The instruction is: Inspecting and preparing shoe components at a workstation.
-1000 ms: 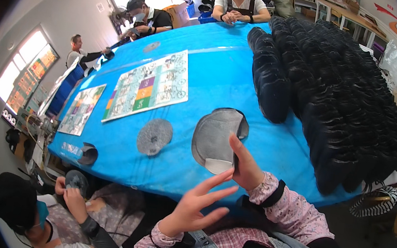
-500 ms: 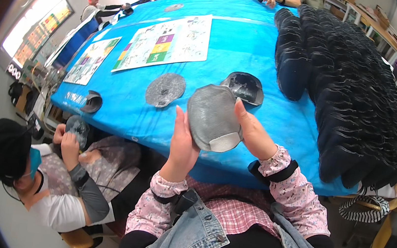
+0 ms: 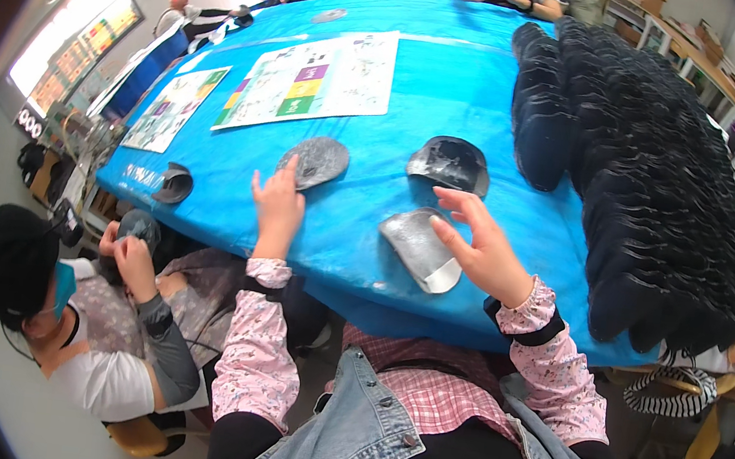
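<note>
A grey, rounded, cap-like fabric piece [image 3: 417, 240] with a pale strip at its near edge lies on the blue-covered table. Over its right side hovers my right hand [image 3: 486, 249], fingers apart; whether a fingertip touches the piece I cannot tell. My left hand [image 3: 280, 210] reaches out to a mottled grey round piece [image 3: 323, 162], its index finger stretched over the left edge. Neither hand holds anything. Just behind the cap-like piece sits a dark, hollow shell-like piece [image 3: 451, 164] with a shiny inside.
Rows of nested black rounded pieces [image 3: 655, 201] fill the table's right side. Two printed sheets [image 3: 350, 71] lie at the back left. A curled dark piece [image 3: 174, 184] rests by the left edge. A person in a black cap [image 3: 14, 264] sits at my left; others work across the table.
The grey cap-like piece, held between both hands before, now lies on the table. My left hand has moved left to the mottled round piece; my right hand has come off the cap-like piece's side.
</note>
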Motion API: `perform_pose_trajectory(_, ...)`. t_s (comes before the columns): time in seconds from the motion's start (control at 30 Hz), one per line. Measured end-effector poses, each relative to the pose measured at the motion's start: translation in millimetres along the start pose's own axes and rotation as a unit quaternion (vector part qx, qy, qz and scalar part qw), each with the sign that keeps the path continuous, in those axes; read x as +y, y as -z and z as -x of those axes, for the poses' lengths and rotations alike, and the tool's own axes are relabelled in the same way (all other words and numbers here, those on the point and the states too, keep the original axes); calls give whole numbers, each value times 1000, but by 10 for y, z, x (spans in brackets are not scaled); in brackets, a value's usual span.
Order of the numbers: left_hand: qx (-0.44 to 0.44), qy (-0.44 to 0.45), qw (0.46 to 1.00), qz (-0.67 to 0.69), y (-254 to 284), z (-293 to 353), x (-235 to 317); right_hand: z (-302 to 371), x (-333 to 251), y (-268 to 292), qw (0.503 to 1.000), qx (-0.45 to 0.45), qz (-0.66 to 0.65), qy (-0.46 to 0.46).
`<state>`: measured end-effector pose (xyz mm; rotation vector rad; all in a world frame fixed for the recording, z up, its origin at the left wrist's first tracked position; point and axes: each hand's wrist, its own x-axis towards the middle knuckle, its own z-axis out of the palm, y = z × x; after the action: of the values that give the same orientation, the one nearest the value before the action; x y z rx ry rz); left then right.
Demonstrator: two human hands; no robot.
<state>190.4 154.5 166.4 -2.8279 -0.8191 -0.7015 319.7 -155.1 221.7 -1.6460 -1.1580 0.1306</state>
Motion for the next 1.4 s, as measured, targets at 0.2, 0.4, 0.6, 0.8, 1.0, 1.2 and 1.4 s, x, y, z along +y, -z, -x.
perform_pose_trajectory(0.2, 127, -54, 934, 331, 918, -127, 651, -5, -233, 262, 998, 4, -13, 65)
perform_pose_trajectory(0.4, 22, -72, 782, 618, 1404, 7, 1096, -103, -303, 267, 996, 1, -87, 18)
perform_pose_trajectory(0.6, -21, -97, 734, 672, 1444, -36, 1280, -171, -352, 266, 986, 125, -67, 86)
perform_pose_trajectory(0.8, -134, -7, 567, 813, 1531, -55, 1240, -154, -335, 352, 975, 79, -205, -27)
perform_pose_trajectory(1.0, -180, -2, 509, 842, 1394, 125, 1277, -168, -390, 354, 961, 82, -262, -22)
perform_pose_trajectory(1.2, -223, 28, 523, 822, 1276, 200, 1264, -181, -385, 333, 964, 18, -266, -1)
perform_pose_trajectory(1.4, -167, 56, 379, 909, 1148, 349, 1262, -166, -441, 327, 890, 16, -442, -108)
